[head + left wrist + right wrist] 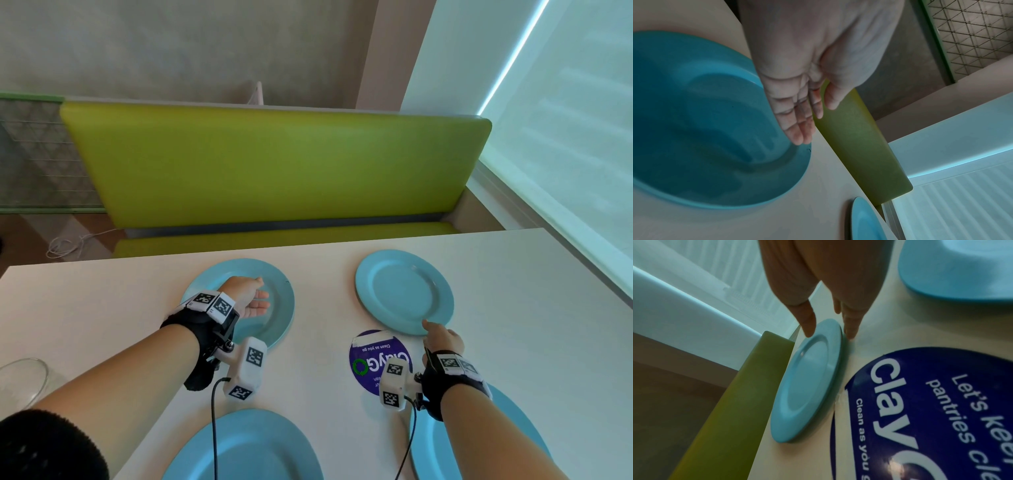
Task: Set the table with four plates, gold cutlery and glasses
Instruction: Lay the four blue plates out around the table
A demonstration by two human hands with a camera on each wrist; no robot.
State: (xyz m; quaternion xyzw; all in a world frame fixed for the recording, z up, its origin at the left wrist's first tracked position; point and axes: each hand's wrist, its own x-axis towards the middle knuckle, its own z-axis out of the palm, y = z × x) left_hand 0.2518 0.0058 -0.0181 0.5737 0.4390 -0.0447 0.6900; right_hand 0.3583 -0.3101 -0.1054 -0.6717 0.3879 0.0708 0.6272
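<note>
Four light blue plates lie on the white table [325,394]. My left hand [263,294] hovers open, palm turned inward, over the far left plate [277,308]; the left wrist view shows straight fingers [799,134] above that plate [705,138], holding nothing. My right hand [432,330] is at the near rim of the far right plate [404,291]. In the right wrist view its thumb [809,327] lies on the rim of this plate [807,386] and its fingertips [851,332] sit at the outer edge, pinching it. The near left plate [253,448] and near right plate [524,431] sit under my forearms.
A clear glass [24,380] stands at the table's near left edge. A round blue sticker [376,359] is stuck to the table between the plates. A green bench [274,171] runs behind the far edge, and a window blind [565,137] lines the right side.
</note>
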